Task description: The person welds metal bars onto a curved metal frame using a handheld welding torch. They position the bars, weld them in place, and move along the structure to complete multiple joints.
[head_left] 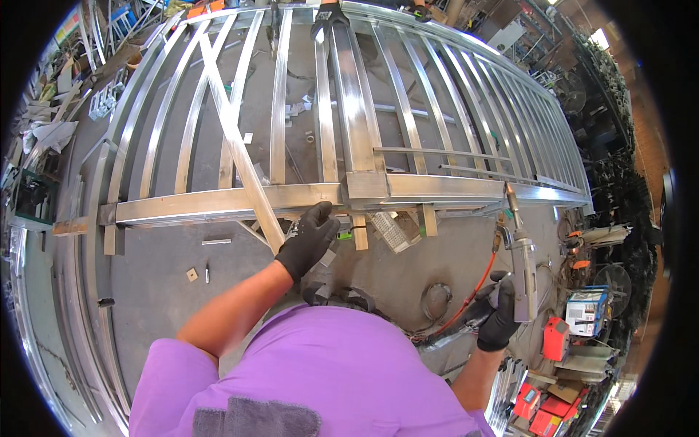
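Note:
My right hand [499, 317], in a black glove, is wrapped around the grip of a welding gun [523, 269]. Its copper-coloured nozzle points away from me, close to the near rail of the metal frame. My left hand [309, 244], also gloved in black, is by the near rail [240, 204], its fingers stretched toward the rail's lower edge. It holds nothing that I can see; contact with the rail cannot be made out. A loose diagonal bar [237, 142] lies across the frame, its near end beside my left wrist. A square post end [366, 186] sits at mid-rail.
Slats [279, 109] span the large frame. A co-worker's gloved hand [329, 20] rests at its far side. An orange hose [475, 291] runs near the gun. Red machines [555, 339], a fan [613, 284] and a blue-white box [587, 312] stand at right. Long metal bars lie at left.

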`<state>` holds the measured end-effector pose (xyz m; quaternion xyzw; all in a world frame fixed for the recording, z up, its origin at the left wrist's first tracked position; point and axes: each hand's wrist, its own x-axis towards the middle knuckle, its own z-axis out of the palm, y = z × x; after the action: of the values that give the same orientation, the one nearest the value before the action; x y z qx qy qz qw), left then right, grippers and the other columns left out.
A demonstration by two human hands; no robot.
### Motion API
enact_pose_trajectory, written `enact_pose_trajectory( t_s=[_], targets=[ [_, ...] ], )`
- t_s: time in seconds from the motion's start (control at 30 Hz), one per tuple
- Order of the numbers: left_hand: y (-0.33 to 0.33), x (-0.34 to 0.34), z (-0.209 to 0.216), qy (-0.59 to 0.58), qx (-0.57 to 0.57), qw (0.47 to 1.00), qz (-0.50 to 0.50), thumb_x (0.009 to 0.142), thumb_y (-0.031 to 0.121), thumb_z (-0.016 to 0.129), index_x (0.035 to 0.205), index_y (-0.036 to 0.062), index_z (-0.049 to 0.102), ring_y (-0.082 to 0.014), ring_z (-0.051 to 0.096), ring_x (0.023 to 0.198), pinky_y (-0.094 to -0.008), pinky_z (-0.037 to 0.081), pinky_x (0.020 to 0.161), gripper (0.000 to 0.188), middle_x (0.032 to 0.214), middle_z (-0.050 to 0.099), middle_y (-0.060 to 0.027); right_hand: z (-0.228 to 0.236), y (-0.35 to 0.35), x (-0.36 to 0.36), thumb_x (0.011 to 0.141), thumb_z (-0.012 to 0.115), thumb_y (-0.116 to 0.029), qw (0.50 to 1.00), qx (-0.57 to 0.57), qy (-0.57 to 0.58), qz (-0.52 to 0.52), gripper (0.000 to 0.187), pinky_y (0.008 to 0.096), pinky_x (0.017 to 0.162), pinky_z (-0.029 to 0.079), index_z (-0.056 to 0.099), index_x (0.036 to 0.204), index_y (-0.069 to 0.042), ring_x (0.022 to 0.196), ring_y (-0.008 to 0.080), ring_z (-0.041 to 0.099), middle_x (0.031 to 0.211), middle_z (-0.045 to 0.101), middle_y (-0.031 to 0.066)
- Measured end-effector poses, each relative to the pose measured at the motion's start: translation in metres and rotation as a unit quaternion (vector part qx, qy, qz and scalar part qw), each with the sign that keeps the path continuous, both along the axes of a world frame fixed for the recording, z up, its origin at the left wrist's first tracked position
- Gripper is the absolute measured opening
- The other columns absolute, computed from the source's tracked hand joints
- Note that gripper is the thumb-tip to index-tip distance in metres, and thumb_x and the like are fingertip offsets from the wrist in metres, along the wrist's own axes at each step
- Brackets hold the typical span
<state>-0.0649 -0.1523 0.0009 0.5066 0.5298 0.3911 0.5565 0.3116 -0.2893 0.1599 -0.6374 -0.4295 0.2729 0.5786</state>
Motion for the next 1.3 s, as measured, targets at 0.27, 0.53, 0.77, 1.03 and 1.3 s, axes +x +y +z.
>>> enact_pose_trajectory(
  t_s=[0.27,0.53,0.77,1.03,1.3],
  targets=[
    [0.031,0.025,-0.028,0.017,0.005,0.999,0.048,0.109,0.022,0.068,0.160,-0.0090,0.047,-0.0274,0.064,0.137,-0.0383,0.049,0.118,0.064,0.154,0.062,-0.0212,-0.025,0.021,0.027,0.112,0.064,-0.028,0.999,0.019,0.037,0.028,0.030,0.0295,0.046,0.053,0.068,0.120,0.001,0.050,0.0182,0.066,0.073,0.071,0.0098],
    [0.021,0.035,0.020,-0.086,-0.044,0.994,0.052,0.112,0.018,0.064,0.156,-0.0046,0.054,-0.0169,0.066,0.127,-0.0337,0.054,0.109,0.051,0.143,0.069,-0.0127,-0.028,0.031,0.065,0.111,0.066,-0.030,0.992,-0.031,0.107,0.057,0.032,0.0317,0.047,0.056,0.068,0.120,0.001,0.052,0.0206,0.069,0.075,0.073,0.0111],
    [-0.027,-0.003,0.036,-0.039,0.003,0.993,0.114,0.112,0.019,0.065,0.156,-0.0031,0.056,-0.0209,0.064,0.136,-0.0356,0.050,0.116,0.049,0.149,0.066,-0.0144,-0.042,0.049,0.082,0.111,0.064,-0.030,0.996,-0.008,0.044,0.073,0.033,0.0304,0.050,0.055,0.068,0.120,0.002,0.053,0.0188,0.067,0.074,0.072,0.0103],
    [-0.032,-0.082,0.004,0.518,0.256,0.815,-0.040,0.096,0.044,0.075,0.126,0.0138,0.079,-0.0315,0.062,0.138,-0.0578,0.027,0.132,0.042,0.126,0.078,-0.0060,-0.009,0.075,0.017,0.110,0.065,-0.030,0.991,-0.011,0.051,0.120,0.034,0.0276,0.059,0.053,0.068,0.121,0.002,0.064,0.0155,0.068,0.076,0.070,0.0067],
    [-0.030,-0.132,0.003,0.495,0.312,0.793,-0.167,0.093,0.036,0.074,0.091,0.0186,0.078,-0.0263,0.068,0.120,-0.0581,0.026,0.133,0.018,0.102,0.076,-0.0052,0.003,0.074,-0.058,0.113,0.063,-0.034,0.998,0.000,0.005,0.070,0.035,0.0298,0.047,0.050,0.067,0.122,-0.001,0.051,0.0175,0.064,0.077,0.070,0.0076]
  ],
)
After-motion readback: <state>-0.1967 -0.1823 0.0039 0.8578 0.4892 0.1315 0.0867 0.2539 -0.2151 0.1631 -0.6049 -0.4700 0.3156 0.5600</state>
